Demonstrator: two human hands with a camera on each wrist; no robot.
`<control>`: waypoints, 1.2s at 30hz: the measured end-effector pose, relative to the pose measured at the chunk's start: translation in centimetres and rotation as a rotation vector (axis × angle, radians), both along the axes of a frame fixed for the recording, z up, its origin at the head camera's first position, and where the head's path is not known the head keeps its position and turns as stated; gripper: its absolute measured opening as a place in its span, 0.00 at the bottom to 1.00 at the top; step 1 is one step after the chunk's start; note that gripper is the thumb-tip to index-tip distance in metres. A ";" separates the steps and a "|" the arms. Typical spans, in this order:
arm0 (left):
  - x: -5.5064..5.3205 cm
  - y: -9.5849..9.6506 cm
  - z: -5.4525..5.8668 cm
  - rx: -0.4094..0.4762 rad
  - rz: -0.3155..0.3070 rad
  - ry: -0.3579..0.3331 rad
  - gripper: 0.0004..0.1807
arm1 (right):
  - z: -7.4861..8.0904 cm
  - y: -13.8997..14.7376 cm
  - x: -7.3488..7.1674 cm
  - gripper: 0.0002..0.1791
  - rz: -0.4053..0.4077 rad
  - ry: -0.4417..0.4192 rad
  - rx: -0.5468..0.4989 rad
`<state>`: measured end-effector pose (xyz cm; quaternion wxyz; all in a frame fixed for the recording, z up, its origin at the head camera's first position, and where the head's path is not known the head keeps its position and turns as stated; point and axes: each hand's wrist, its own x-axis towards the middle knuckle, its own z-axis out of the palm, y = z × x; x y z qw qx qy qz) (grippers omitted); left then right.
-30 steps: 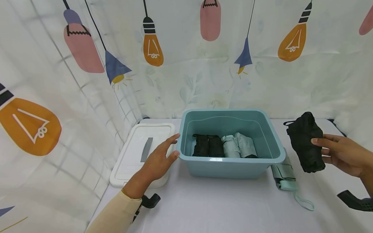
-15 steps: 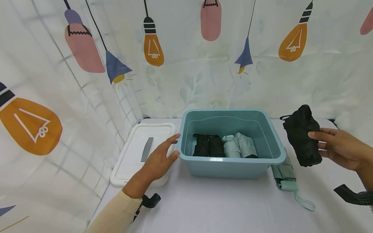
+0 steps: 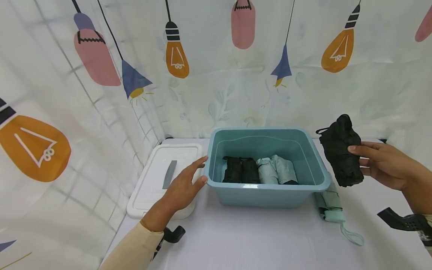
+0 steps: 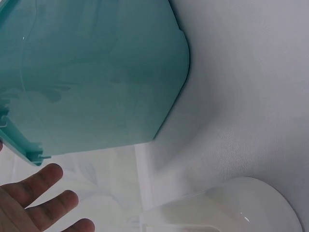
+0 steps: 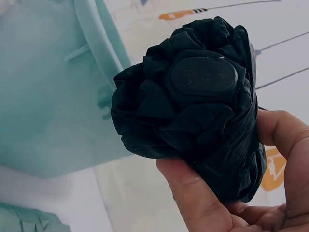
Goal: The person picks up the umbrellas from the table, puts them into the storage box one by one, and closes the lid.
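Note:
My right hand [image 3: 388, 165] grips a black folded umbrella [image 3: 341, 152] above the table, to the right of the blue-green bin [image 3: 266, 197]. A wrist loop sticks out at the umbrella's upper left. In the right wrist view, the thumb and fingers hold the umbrella [image 5: 193, 111] with its oval end cap facing the camera. Inside the bin, two black folded umbrellas and two pale grey-green ones [image 3: 284, 168] lie side by side. My left hand [image 3: 183, 183] has relaxed, spread fingers, fingertips right at the bin's left rim. In the left wrist view, its fingers [image 4: 58, 205] hold nothing.
A mint-green folded umbrella [image 3: 330, 206] with a wrist loop lies on the table, against the bin's right side. At the left lies a white lid-like box [image 3: 148, 187] with a grey handle strip. A patterned curtain [image 3: 216, 93] hangs behind the table.
My right hand has carried the black umbrella to the left and slightly up, closer to the bin's right rim. The left hand stays in place.

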<state>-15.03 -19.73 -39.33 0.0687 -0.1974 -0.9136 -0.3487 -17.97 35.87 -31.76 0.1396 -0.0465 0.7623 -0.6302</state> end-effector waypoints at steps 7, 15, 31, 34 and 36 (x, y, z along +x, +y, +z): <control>-0.1 0.0 -0.1 -0.001 0.002 0.006 0.35 | 0.4 -0.9 -0.5 0.24 0.011 0.012 0.026; -0.1 0.0 -0.1 -0.005 0.002 0.015 0.36 | 0.7 -1.5 -0.9 0.25 0.021 0.008 0.007; 0.0 -0.1 -0.1 -0.005 -0.002 0.009 0.36 | 1.2 -3.5 -1.3 0.41 0.042 0.002 0.106; 0.0 -0.1 -0.1 -0.002 -0.002 0.008 0.36 | 1.2 -3.9 -1.3 0.40 0.038 -0.004 0.097; 0.0 -0.1 -0.1 -0.001 -0.003 0.008 0.36 | 1.3 -4.2 -1.3 0.40 0.045 -0.010 0.087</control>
